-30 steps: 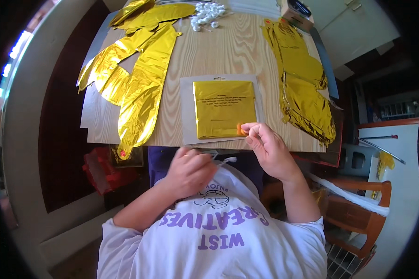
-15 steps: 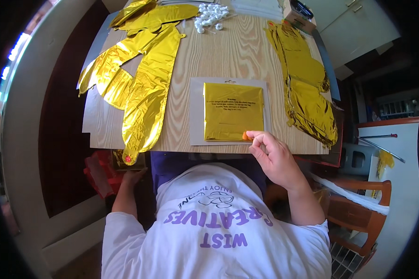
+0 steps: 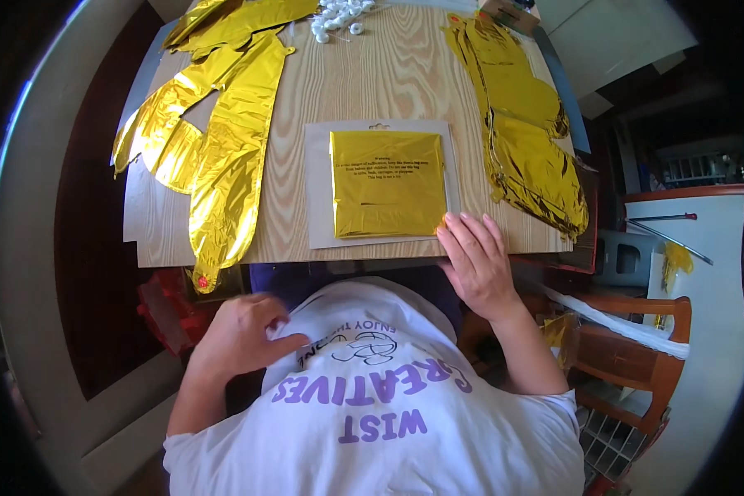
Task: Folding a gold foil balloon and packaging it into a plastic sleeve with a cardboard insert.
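Note:
A flat, folded gold foil packet (image 3: 388, 186) in a clear sleeve with small dark print lies on a pale backing card (image 3: 320, 186) near the table's front edge. My right hand (image 3: 477, 258) rests at its near right corner, fingers stretched out side by side. A small orange bit (image 3: 440, 229) shows at the index fingertip; whether it is worn on the finger or lies under it, I cannot tell. My left hand (image 3: 248, 332) is in front of my shirt, off the table, with loosely bent fingers, thumb apart and nothing visible in it.
Flat gold foil balloons (image 3: 231, 153) lie at the left, one tip hanging over the front edge. More folded gold foil (image 3: 525, 124) is stacked at the right. Several small white pieces (image 3: 336, 16) sit at the back. A wooden chair (image 3: 628, 364) stands at my right.
My left hand has come up from beside the table's left front edge to my shirt. My right hand's fingers have straightened from a pinch at the packet's corner. The view has shifted slightly.

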Tool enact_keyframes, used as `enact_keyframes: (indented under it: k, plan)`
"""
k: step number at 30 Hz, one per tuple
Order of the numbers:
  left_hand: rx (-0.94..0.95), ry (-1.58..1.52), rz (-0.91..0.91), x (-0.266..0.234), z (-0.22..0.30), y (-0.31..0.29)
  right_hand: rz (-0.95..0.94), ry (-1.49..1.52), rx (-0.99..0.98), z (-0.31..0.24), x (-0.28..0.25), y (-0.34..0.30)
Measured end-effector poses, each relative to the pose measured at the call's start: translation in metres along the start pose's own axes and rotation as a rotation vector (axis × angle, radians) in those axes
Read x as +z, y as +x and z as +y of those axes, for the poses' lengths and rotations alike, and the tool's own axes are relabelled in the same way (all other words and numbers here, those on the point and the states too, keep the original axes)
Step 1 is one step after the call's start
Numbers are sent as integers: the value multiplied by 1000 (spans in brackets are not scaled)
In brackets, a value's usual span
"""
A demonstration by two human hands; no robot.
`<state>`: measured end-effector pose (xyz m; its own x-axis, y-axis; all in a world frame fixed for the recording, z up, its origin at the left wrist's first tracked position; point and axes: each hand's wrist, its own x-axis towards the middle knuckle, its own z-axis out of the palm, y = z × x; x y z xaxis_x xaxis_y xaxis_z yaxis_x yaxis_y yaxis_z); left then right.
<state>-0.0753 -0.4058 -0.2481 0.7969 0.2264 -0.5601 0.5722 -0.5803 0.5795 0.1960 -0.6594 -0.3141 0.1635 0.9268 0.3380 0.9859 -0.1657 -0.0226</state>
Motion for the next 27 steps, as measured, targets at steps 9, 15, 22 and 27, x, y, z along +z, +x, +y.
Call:
enact_keyframes:
  k: [9, 15, 22, 27]
  plan:
    - [886, 379, 841, 39, -11, 83, 170, 54, -34, 0, -3, -12]
    - [759, 147, 773, 23, -9, 86, -49, 560, 304, 11, -25, 10]
    - [337, -261, 579, 23, -8, 82, -457, 710, 658, 38, -27, 54]
    - [600, 475, 822, 14, 26, 80, -551, 850, 705, 46, -26, 70]
